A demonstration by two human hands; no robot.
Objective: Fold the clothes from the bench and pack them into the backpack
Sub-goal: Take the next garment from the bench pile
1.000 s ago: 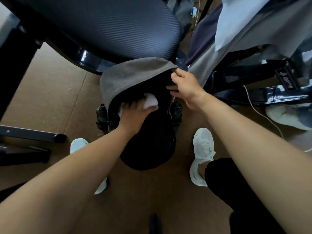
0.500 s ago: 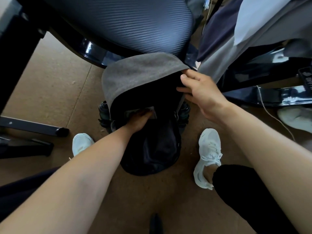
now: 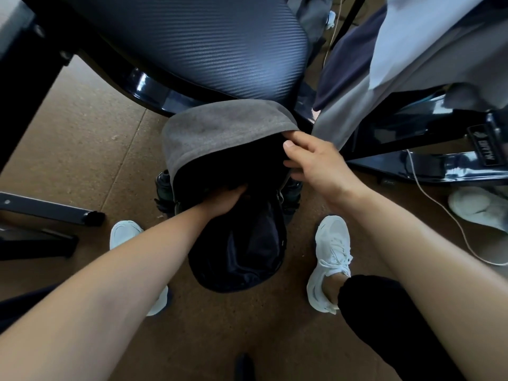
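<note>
A black backpack [image 3: 247,257] stands on the brown floor between my feet, its grey lid [image 3: 220,130] flipped back against the bench. My left hand [image 3: 222,202] reaches down into the open mouth; its fingers are lost in the dark interior, and no garment shows there. My right hand [image 3: 313,160] grips the right rim of the opening, thumb on top just under the lid's edge. Grey, navy and pale blue clothes [image 3: 384,64] hang over the bench frame at the upper right.
The padded black bench seat [image 3: 192,37] looms right behind the backpack. A black metal foot [image 3: 55,213] lies at left. My white shoes [image 3: 332,251] flank the bag. A white cable [image 3: 439,204] and a white slipper [image 3: 478,207] lie at right.
My left hand has pushed a white garment down into the backpack; the garment has dropped out of sight and the hand sits deeper. My right hand stays on the rim.
</note>
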